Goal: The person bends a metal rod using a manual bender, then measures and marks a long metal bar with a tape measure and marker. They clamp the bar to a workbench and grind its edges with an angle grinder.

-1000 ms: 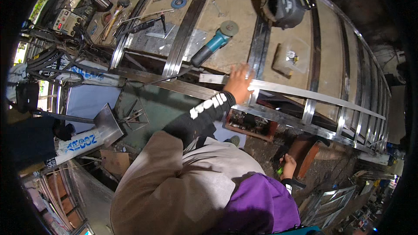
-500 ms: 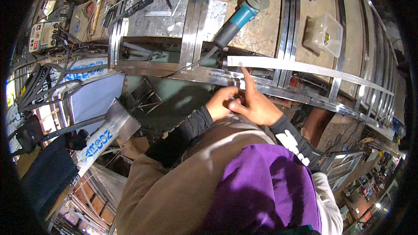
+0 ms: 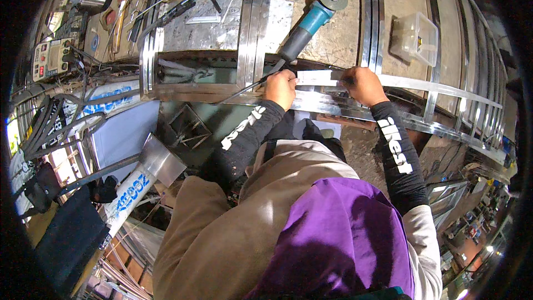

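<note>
A long flat metal strip [image 3: 319, 78] lies across the near side of a shiny metal frame [image 3: 252, 28] and runs off to the right. My left hand [image 3: 280, 90] is closed on the strip's left end, its fingers pinched there. Farther right, my right hand [image 3: 366, 86] grips the same strip from above, its fingertips partly hidden and in shadow. A teal and black angle grinder [image 3: 305, 30] with a round disc rests on the bench just beyond my hands, its cable trailing near my left hand.
A clear plastic box [image 3: 413, 39] stands at the right on the wooden bench. Left lie a TIG torch [image 3: 186, 5] and a hammer [image 3: 121, 16]. Cables [image 3: 50, 116] hang beside a control box [image 3: 53, 58]. A square metal tube [image 3: 161, 161] juts up at lower left.
My hands have parted from together in front of my lap and moved forward onto the metal strip. My left hand took its left end, my right a place farther along.
</note>
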Demonstrator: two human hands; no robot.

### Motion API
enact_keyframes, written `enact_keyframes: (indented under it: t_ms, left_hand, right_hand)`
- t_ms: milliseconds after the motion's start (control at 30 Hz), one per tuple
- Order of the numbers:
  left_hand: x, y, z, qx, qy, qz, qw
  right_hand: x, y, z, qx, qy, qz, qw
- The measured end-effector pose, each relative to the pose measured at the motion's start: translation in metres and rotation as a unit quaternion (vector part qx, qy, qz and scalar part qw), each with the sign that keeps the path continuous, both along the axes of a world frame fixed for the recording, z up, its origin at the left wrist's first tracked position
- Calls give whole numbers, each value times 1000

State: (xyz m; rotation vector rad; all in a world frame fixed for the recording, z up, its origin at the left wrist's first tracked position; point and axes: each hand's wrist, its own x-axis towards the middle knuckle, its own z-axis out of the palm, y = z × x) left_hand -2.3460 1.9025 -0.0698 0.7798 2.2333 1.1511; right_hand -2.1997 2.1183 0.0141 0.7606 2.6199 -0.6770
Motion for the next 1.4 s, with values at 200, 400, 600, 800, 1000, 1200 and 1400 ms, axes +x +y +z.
enact_keyframes:
  t_ms: [200,400,600,800,1000,1200,1400]
  left_hand:
    - [-6,15,-20,-69,48,-9,996]
    - [-10,9,-51,-38,-101,18,994]
    - [-20,16,-23,-121,-134,-26,983]
    - [-19,11,-35,-62,-79,-59,993]
    - [-17,10,-34,-66,-77,-72,992]
    - [-12,10,-33,-78,-33,-58,995]
    - [-9,11,-22,-104,-2,-53,993]
  right_hand:
    - [-4,-4,-18,117,7,39,992]
    - [2,7,-38,156,9,34,987]
    - [5,1,-35,172,19,49,984]
    - [6,-8,-21,169,27,47,984]
    - [12,-22,-24,196,37,22,980]
    - [15,-23,-35,194,59,13,979]
    - [20,-22,-35,190,46,23,980]
